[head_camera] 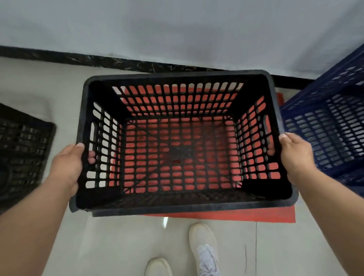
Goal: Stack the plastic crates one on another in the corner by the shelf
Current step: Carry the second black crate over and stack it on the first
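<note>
I hold a black slotted plastic crate [180, 206] level in front of me, its open top facing up. My left hand [69, 167] grips its left side, fingers through the handle slot. My right hand [296, 156] grips the right side the same way. Below the crate a red mat [226, 214] lies on the floor by the wall; whether the crate touches it I cannot tell. Another black crate [17, 152] sits on the floor at the left. A dark blue slotted shelf [338, 126] stands at the right.
A grey wall [181, 24] with a black baseboard [56, 57] runs across the back. My two feet in pale shoes [204, 248] stand on the glossy tiled floor just in front of the mat.
</note>
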The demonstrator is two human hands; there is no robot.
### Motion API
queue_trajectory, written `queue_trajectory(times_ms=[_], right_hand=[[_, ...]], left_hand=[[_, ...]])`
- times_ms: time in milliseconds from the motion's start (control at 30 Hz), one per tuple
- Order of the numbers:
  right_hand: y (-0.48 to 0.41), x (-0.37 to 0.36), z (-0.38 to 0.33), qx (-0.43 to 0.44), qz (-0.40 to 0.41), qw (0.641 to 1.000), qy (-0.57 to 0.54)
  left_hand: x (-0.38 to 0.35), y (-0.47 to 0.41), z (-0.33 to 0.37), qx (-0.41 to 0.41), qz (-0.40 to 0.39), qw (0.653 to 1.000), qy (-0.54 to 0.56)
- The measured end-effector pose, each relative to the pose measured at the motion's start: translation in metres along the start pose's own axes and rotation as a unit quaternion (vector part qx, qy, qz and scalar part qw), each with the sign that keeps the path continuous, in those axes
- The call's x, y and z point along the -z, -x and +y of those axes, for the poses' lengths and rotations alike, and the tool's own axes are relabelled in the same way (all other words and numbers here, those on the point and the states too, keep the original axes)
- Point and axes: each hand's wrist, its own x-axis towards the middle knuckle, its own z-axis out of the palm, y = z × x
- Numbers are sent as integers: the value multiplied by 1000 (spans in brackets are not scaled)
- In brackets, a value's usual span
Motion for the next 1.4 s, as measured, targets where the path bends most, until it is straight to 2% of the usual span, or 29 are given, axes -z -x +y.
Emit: queue_trajectory(times_ms=[367, 600, 733, 1000, 1200, 1400], right_hand=[[53, 13, -150, 107, -40, 990, 88], [106, -6, -255, 191, -115, 960, 166], [143, -30, -309, 215, -157, 948, 172], [245, -111, -397, 316, -239, 900, 181], [325, -205, -433, 378, -292, 857, 194], [396, -297, -459, 404, -333, 824, 213]], left_hand=[[105, 85, 43, 58, 78, 987, 129], [195, 138, 79, 86, 151, 961, 216], [246, 168, 98, 84, 197, 940, 266], [355, 191, 86, 84, 290, 891, 337], [433, 177, 67, 109, 347, 857, 366], [499, 150, 42, 146, 388, 820, 395]])
